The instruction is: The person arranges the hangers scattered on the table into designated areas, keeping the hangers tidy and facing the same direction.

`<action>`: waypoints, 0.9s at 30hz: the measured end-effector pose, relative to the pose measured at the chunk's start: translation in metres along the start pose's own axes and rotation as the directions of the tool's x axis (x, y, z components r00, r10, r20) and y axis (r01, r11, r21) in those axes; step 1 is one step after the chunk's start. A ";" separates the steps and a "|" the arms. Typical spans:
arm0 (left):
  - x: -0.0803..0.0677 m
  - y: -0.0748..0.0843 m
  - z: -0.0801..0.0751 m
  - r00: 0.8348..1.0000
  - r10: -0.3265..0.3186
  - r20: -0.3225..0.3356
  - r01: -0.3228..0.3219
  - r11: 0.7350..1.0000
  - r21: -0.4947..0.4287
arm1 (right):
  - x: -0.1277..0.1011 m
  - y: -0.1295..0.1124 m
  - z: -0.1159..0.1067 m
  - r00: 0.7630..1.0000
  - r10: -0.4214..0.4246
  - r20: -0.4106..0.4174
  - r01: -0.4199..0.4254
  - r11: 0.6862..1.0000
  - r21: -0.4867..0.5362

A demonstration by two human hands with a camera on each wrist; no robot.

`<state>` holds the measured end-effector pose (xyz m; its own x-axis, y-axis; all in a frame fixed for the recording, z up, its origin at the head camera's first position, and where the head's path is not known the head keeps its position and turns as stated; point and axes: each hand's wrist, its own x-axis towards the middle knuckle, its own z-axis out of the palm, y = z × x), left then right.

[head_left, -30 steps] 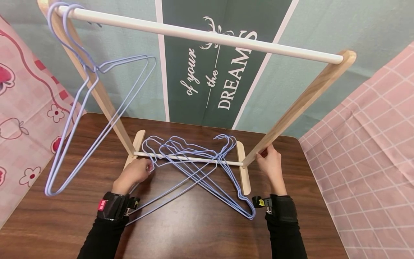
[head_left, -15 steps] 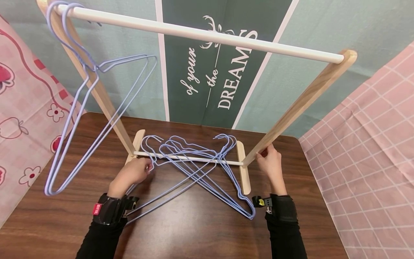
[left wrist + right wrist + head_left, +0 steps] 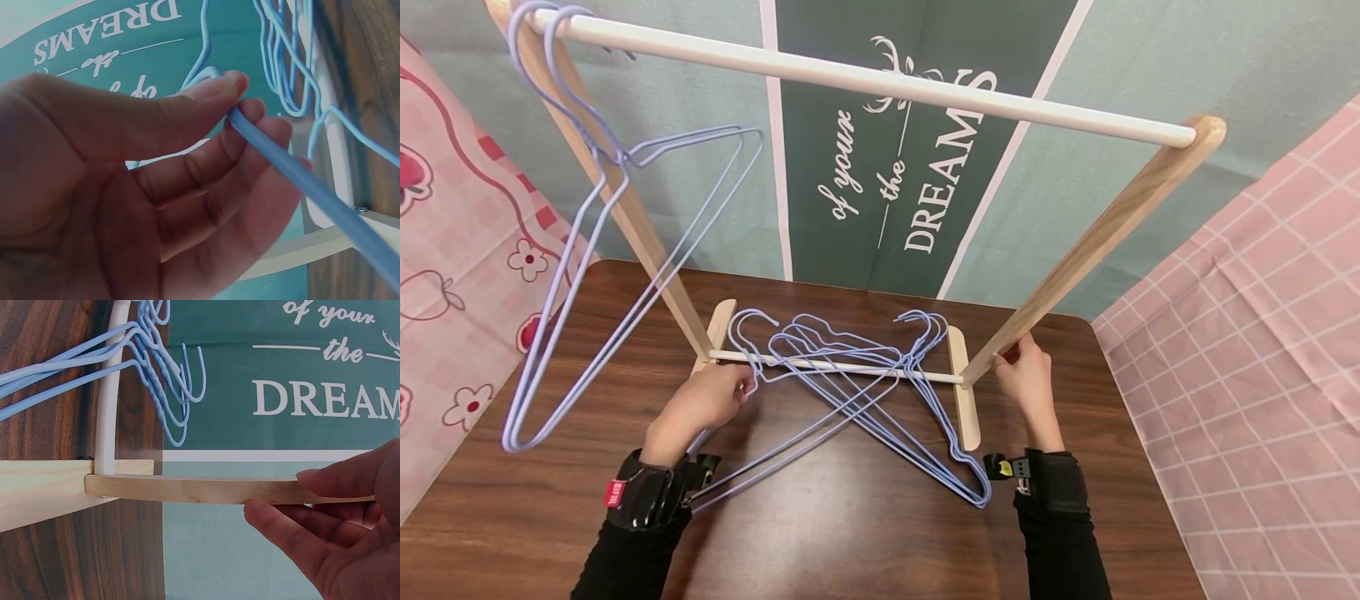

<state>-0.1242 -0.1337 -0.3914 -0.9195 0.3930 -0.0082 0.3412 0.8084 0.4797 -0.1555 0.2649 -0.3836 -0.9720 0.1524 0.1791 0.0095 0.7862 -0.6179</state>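
My left hand [image 3: 709, 400] is at the left end of a pile of blue wire hangers [image 3: 880, 417] on the table. In the left wrist view, its thumb and forefinger pinch the wire of one blue hanger [image 3: 306, 178], and the other fingers curl beneath it. My right hand [image 3: 1028, 379] holds the lower part of the rack's right wooden upright [image 3: 1097, 242], thumb on one side and fingers on the other, as the right wrist view shows. Two more blue hangers [image 3: 612, 196] hang at the left end of the rack's white top rail [image 3: 880, 79].
The rack's white lower bar [image 3: 842, 367] runs beneath the piled hangers, between two wooden feet [image 3: 968, 417]. Behind the brown wooden table [image 3: 880, 542] hangs a green cloth with lettering [image 3: 880, 150]. Pink cloths flank both sides.
My left wrist has moved slightly left and toward me, while the fingers stay at the hanger. The pinched hanger's hook has shifted a little. My right hand has stayed on the upright.
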 end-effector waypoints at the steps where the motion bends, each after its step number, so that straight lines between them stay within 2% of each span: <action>1: 0.000 0.001 -0.001 1.000 0.000 -0.002 0.000 1.000 0.003 | 0.000 0.000 0.000 1.000 0.000 0.001 0.000 1.000 0.002; 9: -0.003 0.007 -0.007 1.000 0.022 -0.015 -0.022 0.999 0.026 | 0.001 0.000 -0.001 1.000 0.006 0.010 -0.006 1.000 0.010; 16: -0.005 0.011 -0.011 1.000 0.011 -0.010 -0.010 0.999 0.033 | 0.000 0.000 0.000 1.000 0.013 0.015 -0.014 1.000 0.013; 27: -0.009 0.018 -0.016 0.997 0.047 -0.063 -0.045 0.998 0.039 | 0.000 -0.001 -0.001 1.000 0.011 0.009 -0.011 1.000 0.008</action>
<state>-0.1128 -0.1299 -0.3688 -0.9128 0.4024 0.0700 0.3895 0.8063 0.4452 -0.1556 0.2648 -0.3827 -0.9738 0.1556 0.1658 0.0180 0.7796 -0.6261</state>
